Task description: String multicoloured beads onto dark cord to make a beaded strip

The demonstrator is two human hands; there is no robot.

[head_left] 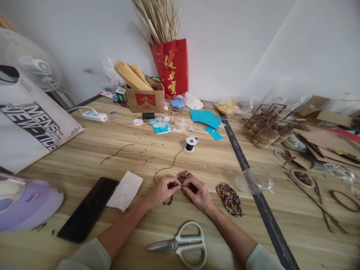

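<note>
My left hand (164, 190) and my right hand (197, 194) meet over the wooden table (112, 157), both pinching a string of small multicoloured beads (168, 202) that loops out under the left hand. A small cluster of the same beads (183, 175) lies just beyond my fingers. A black cord (165, 167) runs from my hands up to a white spool (191, 143). A larger pile of coloured beads (230, 199) lies to the right of my right hand.
White-handled scissors (180, 245) lie near the front edge. A black phone (88, 213) and white paper (125, 190) sit left. A clear plastic lid (254, 180), cardboard box (144, 98), red bag (171, 67), blue paper (206, 118) and wooden model parts (266, 127) lie farther off.
</note>
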